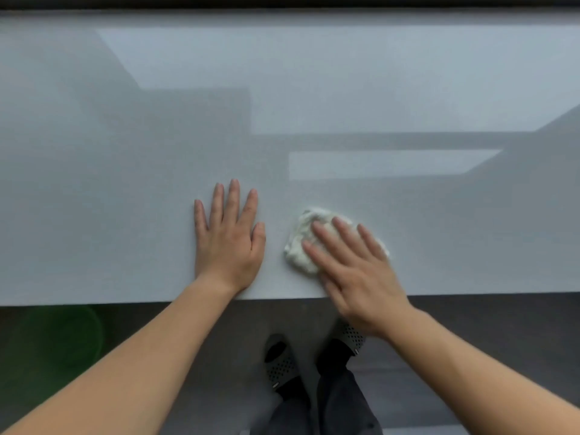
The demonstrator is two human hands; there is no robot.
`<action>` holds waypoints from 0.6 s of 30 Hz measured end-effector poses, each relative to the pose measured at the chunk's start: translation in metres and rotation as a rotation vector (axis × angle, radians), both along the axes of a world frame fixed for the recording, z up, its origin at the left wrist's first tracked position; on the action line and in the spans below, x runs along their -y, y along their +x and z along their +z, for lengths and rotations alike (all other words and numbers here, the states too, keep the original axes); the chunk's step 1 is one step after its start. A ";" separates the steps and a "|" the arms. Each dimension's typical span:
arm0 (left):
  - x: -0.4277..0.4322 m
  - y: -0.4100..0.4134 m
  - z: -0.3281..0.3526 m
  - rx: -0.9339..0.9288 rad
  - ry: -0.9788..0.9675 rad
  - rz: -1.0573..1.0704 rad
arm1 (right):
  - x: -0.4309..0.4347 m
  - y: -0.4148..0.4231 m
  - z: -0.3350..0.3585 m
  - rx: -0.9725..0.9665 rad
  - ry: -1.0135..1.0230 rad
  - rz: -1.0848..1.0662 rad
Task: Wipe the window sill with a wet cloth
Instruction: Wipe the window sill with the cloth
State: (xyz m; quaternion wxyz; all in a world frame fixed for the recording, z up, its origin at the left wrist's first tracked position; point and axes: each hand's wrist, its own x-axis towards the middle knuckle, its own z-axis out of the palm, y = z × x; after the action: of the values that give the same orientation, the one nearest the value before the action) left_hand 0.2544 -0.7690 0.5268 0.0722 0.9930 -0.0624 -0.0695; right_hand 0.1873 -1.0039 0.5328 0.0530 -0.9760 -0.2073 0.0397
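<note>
While left hand (227, 237) rests flat, cloth (303, 246) under right fingers (332, 238)

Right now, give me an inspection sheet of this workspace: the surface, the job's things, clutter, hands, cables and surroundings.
Surface: pale window sill, smooth, with shadows and light patches across it; wetness cannot be judged.
Job's things: white cloth, bunched, lying on the sill near its front edge.
Clutter: nothing seen on the sill.
Hands: left hand flat on the sill, fingers spread, beside the cloth and apart from it; right hand open, fingers pressed on top of the cloth, slightly blurred.
Cables: nothing seen.
Surroundings: dark floor below the sill; person's perforated slippers; a blurred green round object at lower left, not identifiable.
</note>
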 end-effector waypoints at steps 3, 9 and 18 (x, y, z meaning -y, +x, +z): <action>0.000 0.000 -0.001 -0.006 -0.015 0.010 | 0.003 0.010 0.002 -0.025 0.045 -0.381; 0.004 0.002 0.003 -0.007 -0.014 0.018 | -0.030 -0.052 0.000 -0.029 0.047 -0.145; 0.068 0.007 0.011 0.006 -0.260 -0.021 | 0.046 -0.005 0.002 -0.039 0.056 -0.611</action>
State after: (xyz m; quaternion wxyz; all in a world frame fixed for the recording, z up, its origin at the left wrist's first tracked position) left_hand 0.2611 -0.8373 0.5376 0.1994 0.9748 -0.0815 -0.0588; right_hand 0.1826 -1.0499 0.5350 0.0933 -0.9904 0.0960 0.0348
